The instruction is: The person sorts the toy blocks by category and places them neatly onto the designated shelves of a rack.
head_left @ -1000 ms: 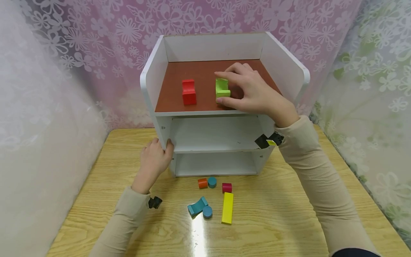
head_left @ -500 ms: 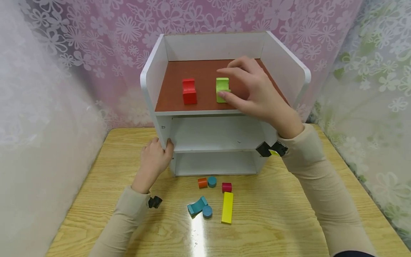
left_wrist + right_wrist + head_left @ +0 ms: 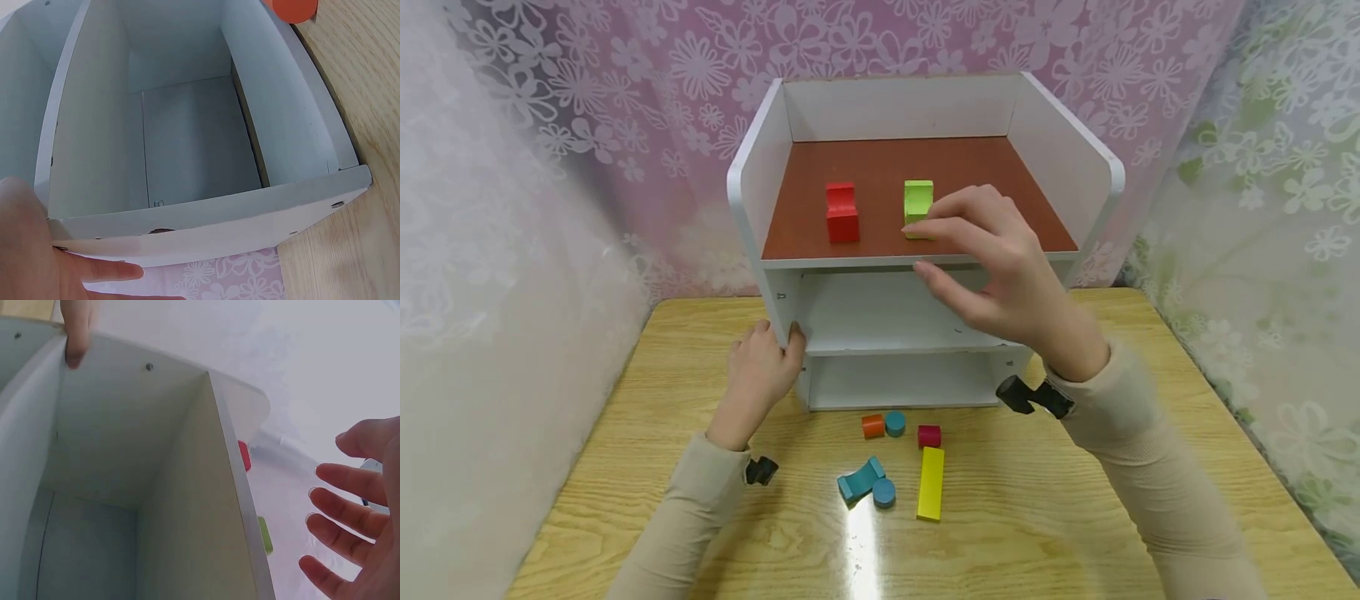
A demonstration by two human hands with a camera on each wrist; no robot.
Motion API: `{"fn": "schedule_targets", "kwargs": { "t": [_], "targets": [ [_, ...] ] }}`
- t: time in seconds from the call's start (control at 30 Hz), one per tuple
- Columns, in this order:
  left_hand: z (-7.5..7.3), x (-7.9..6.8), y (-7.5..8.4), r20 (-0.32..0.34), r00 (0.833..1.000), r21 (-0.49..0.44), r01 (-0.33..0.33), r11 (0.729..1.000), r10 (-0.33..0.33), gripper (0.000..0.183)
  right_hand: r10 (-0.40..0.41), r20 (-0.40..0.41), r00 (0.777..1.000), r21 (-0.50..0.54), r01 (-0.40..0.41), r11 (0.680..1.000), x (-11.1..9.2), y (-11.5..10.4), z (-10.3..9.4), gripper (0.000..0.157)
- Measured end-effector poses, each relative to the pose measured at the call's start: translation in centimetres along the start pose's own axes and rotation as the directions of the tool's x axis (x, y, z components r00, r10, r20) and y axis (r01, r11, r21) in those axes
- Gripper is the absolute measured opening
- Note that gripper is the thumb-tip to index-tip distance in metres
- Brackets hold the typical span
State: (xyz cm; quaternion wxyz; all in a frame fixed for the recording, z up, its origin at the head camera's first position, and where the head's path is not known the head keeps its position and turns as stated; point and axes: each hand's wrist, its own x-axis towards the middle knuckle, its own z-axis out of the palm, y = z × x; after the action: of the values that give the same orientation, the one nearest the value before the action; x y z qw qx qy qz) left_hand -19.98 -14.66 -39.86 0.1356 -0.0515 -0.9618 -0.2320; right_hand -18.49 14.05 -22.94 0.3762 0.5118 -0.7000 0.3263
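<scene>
A small white shelf unit (image 3: 895, 108) with a brown top board stands on the table. My left hand (image 3: 762, 362) grips its left side panel, thumb at the front edge and fingers along the outer face, as the left wrist view shows. My right hand (image 3: 1000, 262) hovers before the top board, holding nothing, its fingers spread in the right wrist view. Behind its fingertips a green notched block (image 3: 919, 192) stands on the board, partly hidden by them in the head view. Left of that, a red notched block (image 3: 842, 218) stands on the same board.
On the wooden table (image 3: 1030, 517) before the shelf lie an orange cylinder (image 3: 872, 427), two blue round blocks, a teal curved block (image 3: 861, 481), a crimson cylinder (image 3: 929, 436) and a long yellow block (image 3: 931, 485). Flowered curtains (image 3: 865, 37) hang behind and at both sides.
My right hand has let go of the green block and drawn back, down and toward me. The green block stays on the top board. My left hand keeps its place.
</scene>
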Motion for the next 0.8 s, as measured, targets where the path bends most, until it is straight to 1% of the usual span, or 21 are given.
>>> {"fn": "schedule_targets", "kwargs": {
  "t": [0.17, 0.33, 0.47, 0.6, 0.7, 0.8],
  "targets": [
    [-0.1, 0.0, 0.0, 0.012, 1.0, -0.002, 0.009, 1.0, -0.009, 0.054, -0.009, 0.012, 1.0, 0.003, 0.009, 1.0, -1.3, -1.3, 0.8, 0.032],
    [-0.1, 0.0, 0.0, 0.025, 1.0, -0.008, 0.015, 1.0, -0.015, 0.056, -0.005, 0.034, 0.999, -0.003, 0.005, 1.0, -3.2, -2.2, 2.0, 0.03],
    [-0.2, 0.0, 0.0, 0.016, 1.0, 0.008, 0.012, 1.0, -0.012, 0.056, 0.044, 0.059, 0.997, -0.007, -0.044, 0.999, -5.2, -3.0, 3.3, 0.031],
    [-0.3, 0.0, 0.0, 0.005, 1.0, 0.024, 0.01, 1.0, -0.01, 0.056, 0.103, 0.1, 0.99, -0.025, -0.101, 0.995, -7.3, -3.8, 4.8, 0.032],
    [-0.3, 0.0, 0.0, 0.004, 1.0, 0.032, 0.009, 0.999, -0.009, 0.058, 0.146, 0.147, 0.978, -0.055, -0.139, 0.989, -8.9, -4.3, 5.9, 0.031],
    [-0.4, 0.0, 0.0, 0.002, 1.0, 0.037, -0.001, 0.999, 0.001, 0.059, 0.184, 0.206, 0.961, -0.101, -0.166, 0.981, -10.3, -4.7, 7.1, 0.027]
  ]
}}
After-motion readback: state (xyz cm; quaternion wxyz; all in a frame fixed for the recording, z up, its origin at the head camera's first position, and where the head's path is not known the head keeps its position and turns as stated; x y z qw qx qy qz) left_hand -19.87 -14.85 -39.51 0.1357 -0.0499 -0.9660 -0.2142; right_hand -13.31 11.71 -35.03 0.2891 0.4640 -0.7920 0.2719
